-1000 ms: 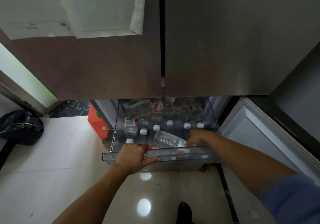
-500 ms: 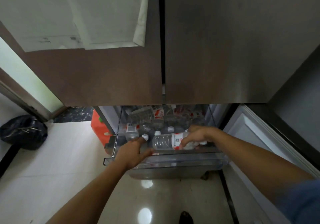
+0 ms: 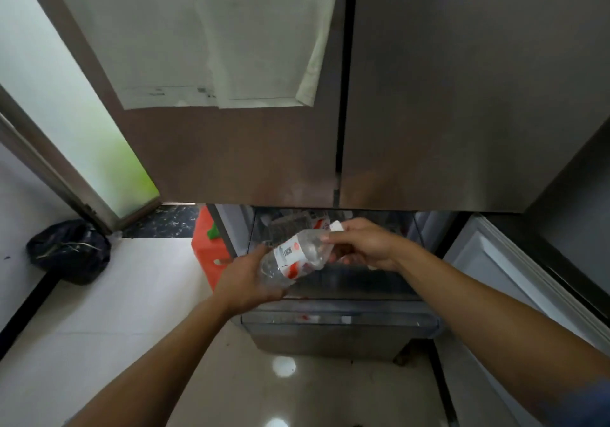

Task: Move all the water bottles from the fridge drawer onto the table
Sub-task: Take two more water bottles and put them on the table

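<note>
A clear water bottle [image 3: 294, 255] with a white and red label and a white cap lies slanted in the air above the open fridge drawer [image 3: 340, 319]. My right hand [image 3: 366, 243] grips its neck end near the cap. My left hand [image 3: 246, 281] cups its base from below, fingers curled round it. Further bottles [image 3: 290, 223] show dimly at the back of the drawer, mostly hidden under the fridge doors and behind my hands.
The closed upper fridge doors [image 3: 330, 129] loom overhead with papers stuck on them. A red crate [image 3: 211, 248] stands left of the drawer, a black bag [image 3: 69, 251] on the tiled floor at far left. A white open door panel [image 3: 515, 271] flanks the right.
My right hand has lifted one bottle out of the drawer. My left hand left the drawer's front rim and took hold of the bottle's base. The view has risen.
</note>
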`<state>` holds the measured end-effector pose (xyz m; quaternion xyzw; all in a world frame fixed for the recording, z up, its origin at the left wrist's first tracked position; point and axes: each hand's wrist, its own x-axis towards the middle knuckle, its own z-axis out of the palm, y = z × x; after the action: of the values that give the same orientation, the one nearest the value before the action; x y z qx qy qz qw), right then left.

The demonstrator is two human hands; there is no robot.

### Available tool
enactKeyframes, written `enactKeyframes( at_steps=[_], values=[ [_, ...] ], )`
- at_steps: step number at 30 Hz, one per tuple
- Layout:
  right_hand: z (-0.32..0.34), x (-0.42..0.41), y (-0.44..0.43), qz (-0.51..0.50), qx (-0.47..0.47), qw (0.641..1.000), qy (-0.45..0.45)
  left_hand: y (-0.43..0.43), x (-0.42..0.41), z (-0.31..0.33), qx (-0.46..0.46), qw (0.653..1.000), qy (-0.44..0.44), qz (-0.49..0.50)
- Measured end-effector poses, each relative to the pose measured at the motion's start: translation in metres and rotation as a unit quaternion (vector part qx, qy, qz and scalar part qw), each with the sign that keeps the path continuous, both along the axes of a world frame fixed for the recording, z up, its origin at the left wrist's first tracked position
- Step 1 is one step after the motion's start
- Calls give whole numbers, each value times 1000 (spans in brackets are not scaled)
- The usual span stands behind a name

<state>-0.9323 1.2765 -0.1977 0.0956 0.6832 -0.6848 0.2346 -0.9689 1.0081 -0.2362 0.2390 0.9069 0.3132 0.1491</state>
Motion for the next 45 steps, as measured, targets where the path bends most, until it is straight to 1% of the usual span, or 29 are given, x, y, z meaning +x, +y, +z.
enactKeyframes(
  at_steps=[3,4,5,6,7,8,9,10,11,14,16,18,20,22,23,24,26,27,30,31,33,34,36,37,39,42,43,44,45],
  values=[
    [6,-15,-23,4,-95,995,2,-17,8,4,72,996,-33,50],
    [3,-20,-27,9,-97,995,-10,-23,10,4,101,990,-54,82],
    [-3,-26,-30,12,-64,998,-23,-30,14,4,129,983,-72,109],
    [-15,-31,-32,24,13,999,-29,-35,17,4,155,975,-90,134],
    [-31,-35,-34,49,112,992,-30,-41,20,3,182,964,-108,159],
    [-47,-38,-35,88,211,973,-23,-47,24,2,210,952,-124,184],
    [-66,-41,-38,132,286,949,-13,-51,27,2,244,937,-136,210],
    [-82,-45,-44,178,334,926,-11,-56,30,3,277,919,-148,239],
    [-97,-46,-49,213,363,907,-10,-58,33,4,306,902,-158,259],
    [-121,-54,-76,292,389,874,-21,-65,36,1,351,864,-195,303],
    [-131,-62,-97,338,401,852,-12,-69,35,-3,364,844,-218,328],
    [-140,-71,-114,374,420,827,2,-71,33,-7,368,833,-234,340],
    [-149,-75,-124,390,438,810,8,-70,33,-8,377,821,-246,351],
    [-150,-75,-127,384,449,807,6,-69,30,-7,396,804,-261,359],
    [-147,-74,-124,385,457,802,-2,-68,29,-5,397,801,-267,361],
    [-141,-73,-120,395,470,789,-13,-67,28,-3,391,804,-267,361],
    [-132,-67,-104,411,487,768,-62,-64,26,2,371,816,-256,362],
    [-128,-62,-93,408,482,768,-105,-62,25,4,364,821,-248,364],
    [-124,-43,-61,360,402,809,-232,-55,20,12,348,837,-218,362],
    [-124,-38,-54,357,374,817,-255,-50,19,15,344,843,-209,356],
    [-117,-29,-45,326,322,849,-264,-41,18,20,339,860,-184,333],
    [-111,-26,-43,295,304,870,-253,-36,17,22,333,871,-167,320],
    [-99,-24,-37,219,321,896,-215,-27,16,27,306,896,-133,292],
    [-89,-25,-35,209,340,898,-183,-23,15,30,289,909,-113,277],
    [-64,-22,-29,200,374,902,-87,-14,15,38,259,929,-76,255],
    [-30,-19,-26,133,401,906,28,-4,16,52,231,944,-10,234],
    [-22,-17,-28,120,430,893,60,-1,17,56,222,947,9,231],
    [-13,-12,-31,125,482,861,100,0,18,59,214,949,22,231],
    [-8,-9,-34,136,545,816,139,2,19,62,204,951,31,232]
  ],
)
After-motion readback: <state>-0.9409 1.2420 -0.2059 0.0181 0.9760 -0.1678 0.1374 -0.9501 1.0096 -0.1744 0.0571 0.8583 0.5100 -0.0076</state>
